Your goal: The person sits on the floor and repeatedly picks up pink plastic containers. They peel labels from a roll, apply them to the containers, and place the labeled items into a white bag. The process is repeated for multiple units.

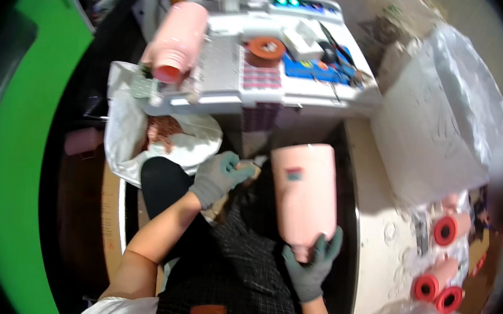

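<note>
My right hand [314, 265], in a grey-green glove, grips a large pink bottle [305, 192] by its narrow neck. The bottle hangs neck toward me, its wide base pointing away, and a small dark red and blue-grey label shows on its side. Over my lap, my left hand [219, 177], gloved alike, has its fingers closed on a small beige piece [253, 170], perhaps cloth or a pad. Left hand and bottle are apart. A second pink bottle [182, 32] lies on the sewing-machine-like white bench at the far left, its open threaded mouth toward me.
A white bag [120, 150] with coppery scraps [162, 131] sits left of my knee. On the white bench are an orange tape roll [266, 49], a blue mat [308, 70] and small tools. At right stand a large white sack [436, 120] and red-rimmed pink bottles [445, 230].
</note>
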A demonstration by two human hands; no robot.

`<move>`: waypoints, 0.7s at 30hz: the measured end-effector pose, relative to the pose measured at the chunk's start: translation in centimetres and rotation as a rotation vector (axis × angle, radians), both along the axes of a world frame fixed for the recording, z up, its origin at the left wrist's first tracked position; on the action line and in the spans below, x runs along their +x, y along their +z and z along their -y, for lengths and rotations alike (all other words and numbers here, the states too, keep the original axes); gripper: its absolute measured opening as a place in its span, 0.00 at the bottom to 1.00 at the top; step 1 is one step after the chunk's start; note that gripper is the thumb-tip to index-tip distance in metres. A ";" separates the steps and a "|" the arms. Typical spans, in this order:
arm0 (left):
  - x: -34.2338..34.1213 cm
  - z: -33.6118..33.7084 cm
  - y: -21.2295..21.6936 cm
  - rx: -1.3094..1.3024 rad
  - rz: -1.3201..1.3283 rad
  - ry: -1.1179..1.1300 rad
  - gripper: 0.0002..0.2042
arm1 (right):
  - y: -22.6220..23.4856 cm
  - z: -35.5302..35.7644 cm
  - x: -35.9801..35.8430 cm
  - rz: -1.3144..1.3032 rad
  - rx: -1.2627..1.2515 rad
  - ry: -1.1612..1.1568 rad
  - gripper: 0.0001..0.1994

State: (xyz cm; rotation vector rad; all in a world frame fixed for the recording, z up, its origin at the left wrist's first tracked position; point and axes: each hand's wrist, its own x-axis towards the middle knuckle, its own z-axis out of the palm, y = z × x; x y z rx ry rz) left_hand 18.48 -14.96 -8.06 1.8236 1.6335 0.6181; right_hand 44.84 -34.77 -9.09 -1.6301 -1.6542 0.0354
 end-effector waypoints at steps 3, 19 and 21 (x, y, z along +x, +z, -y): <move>-4.9 -0.7 0.5 0.385 -0.116 0.094 0.20 | 0.1 -0.3 1.5 -0.546 -0.088 -0.012 0.55; -11.1 2.9 15.7 1.302 -0.752 -0.305 0.11 | 10.3 -18.8 -5.5 -0.024 0.356 0.214 0.48; -10.7 8.2 16.8 1.181 -0.530 -0.328 0.11 | 12.9 -22.1 -8.9 0.229 0.410 0.272 0.46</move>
